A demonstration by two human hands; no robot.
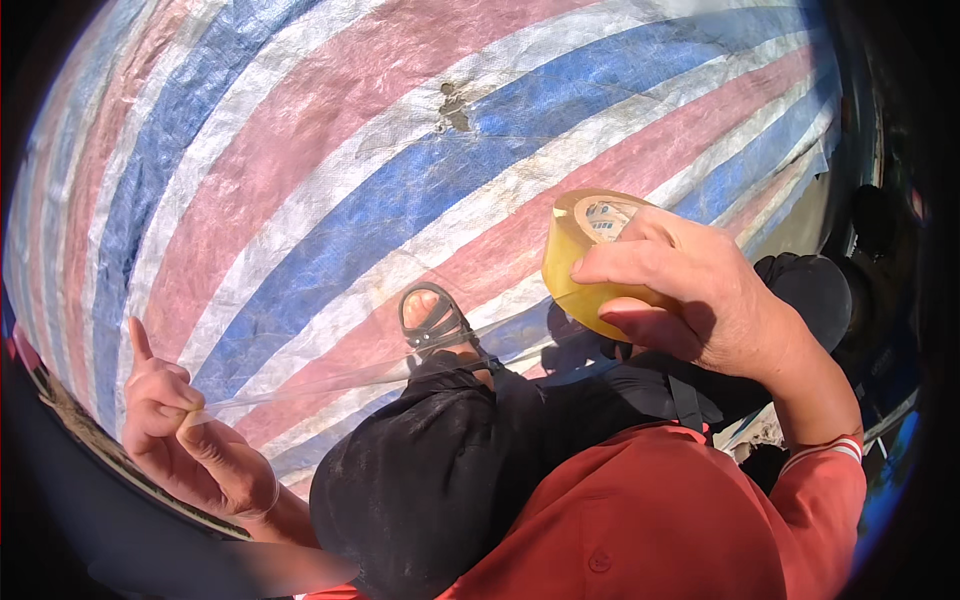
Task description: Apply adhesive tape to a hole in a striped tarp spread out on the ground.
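A wide roll of yellowish clear packing tape (572,278) is held up in my right hand (690,285), thumb below and fingers over its side. Its cardboard core shows at the top, partly behind the fingers. From the roll a thin transparent strip stretches left across my lap to my left hand (195,430). There the thumb and a finger pinch the strip's end, while one finger points upward. The strip is hard to make out against the striped sheet along much of its length.
Under and ahead of me spreads a red, white and blue striped tarpaulin (330,215), with a torn hole (453,107) near its far middle. My sandalled foot (435,318) rests on it. Dark objects (810,290), partly in shadow, stand at the right.
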